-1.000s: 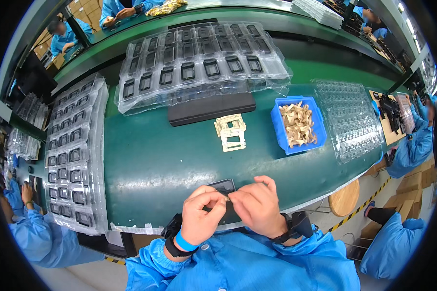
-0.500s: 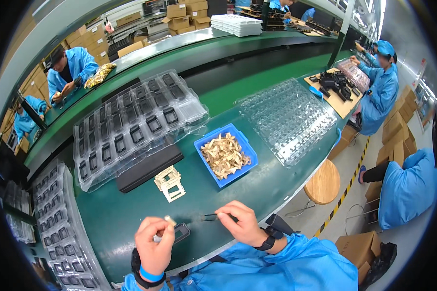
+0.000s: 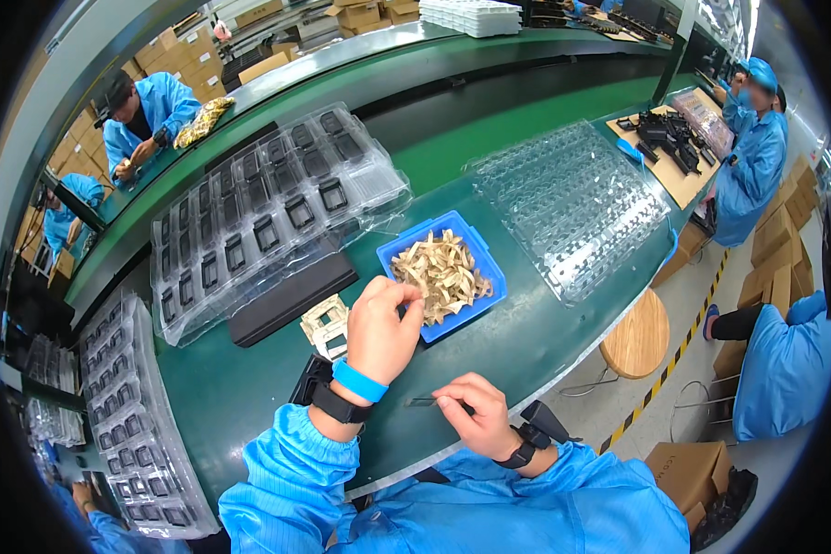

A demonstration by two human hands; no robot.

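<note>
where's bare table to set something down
Bare table lies between the blue bin, right hand and clear tray, and between the left sleeve and left tray stack. Crowded around the left hand, between bin and cream frames.

We see a round wooden stool point(image 3: 635, 334), a cardboard carton point(image 3: 681, 473), stacked white trays point(image 3: 471, 18) and a crinkled yellow bag point(image 3: 201, 124).
</note>
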